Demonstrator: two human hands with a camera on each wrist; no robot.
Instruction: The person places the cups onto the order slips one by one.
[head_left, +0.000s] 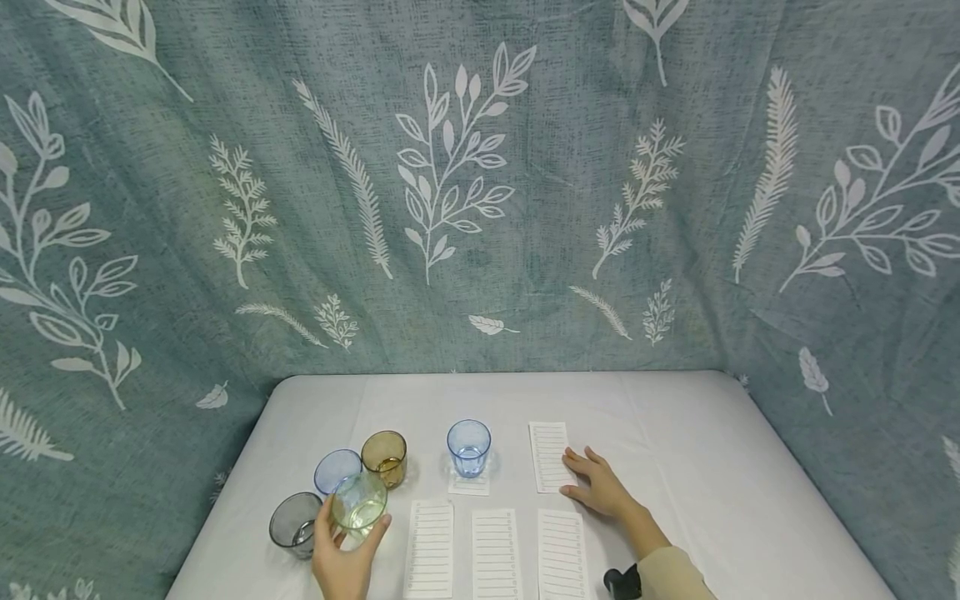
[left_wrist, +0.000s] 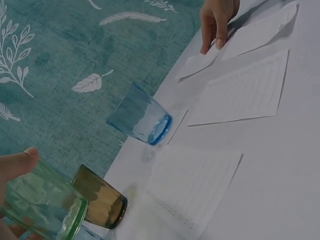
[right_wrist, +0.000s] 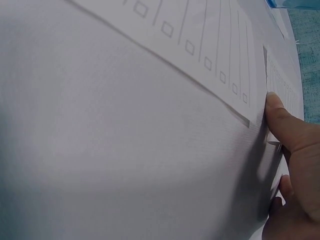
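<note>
My left hand (head_left: 343, 560) grips a green clear glass (head_left: 362, 500), thumb and fingers round its sides. In the left wrist view the green glass (left_wrist: 42, 200) is tilted. Close about it stand a grey glass (head_left: 294, 525), a blue glass (head_left: 336, 468) and an amber glass (head_left: 385, 457). At the right, my right hand (head_left: 600, 490) rests its spread thumb and fingers on the right edge of a lined paper sheet (head_left: 550, 458). In the right wrist view the thumb (right_wrist: 275, 102) lies along the sheet's edge.
Another blue glass (head_left: 468, 450) stands upright over a small sheet (head_left: 468, 485) at the middle back. Three lined sheets with checkboxes, among them the middle one (head_left: 495, 554), lie in a row at the front. A black object (head_left: 624, 583) is near the right sleeve.
</note>
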